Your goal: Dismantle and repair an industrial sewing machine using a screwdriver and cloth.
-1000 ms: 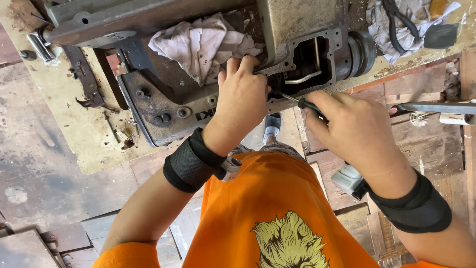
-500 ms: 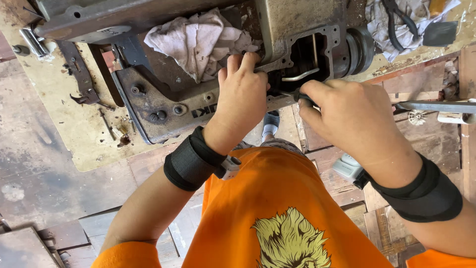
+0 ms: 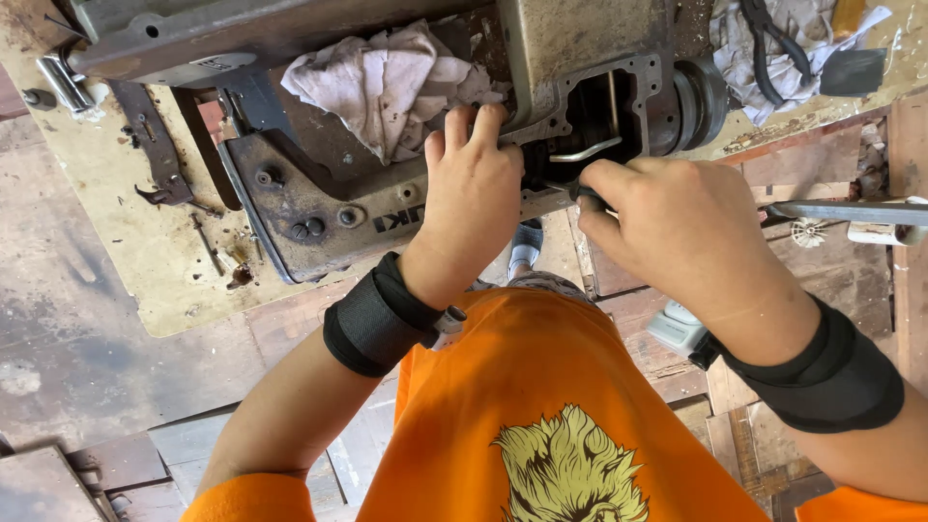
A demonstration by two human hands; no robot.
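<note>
An old grey sewing machine (image 3: 319,208) lies tipped on a worn table, its open end cavity (image 3: 604,126) facing me. My left hand (image 3: 474,184) rests on the machine's body beside the cavity, fingers curled over the edge next to a dirty rag (image 3: 387,72). My right hand (image 3: 672,227) is closed around a dark-handled tool (image 3: 585,193) whose tip points into the cavity. A bent metal rod (image 3: 588,151) shows inside the opening. Both wrists wear black bands.
The beige tabletop (image 3: 145,261) carries small metal parts and a bracket (image 3: 155,159). A second rag with a black cable (image 3: 773,43) lies at the top right. A metal bar (image 3: 851,211) juts in from the right. Wooden floor planks lie below.
Both hands have shifted slightly up toward the cavity. The right hand has closed in on the opening with the tool, and the view has moved closer.
</note>
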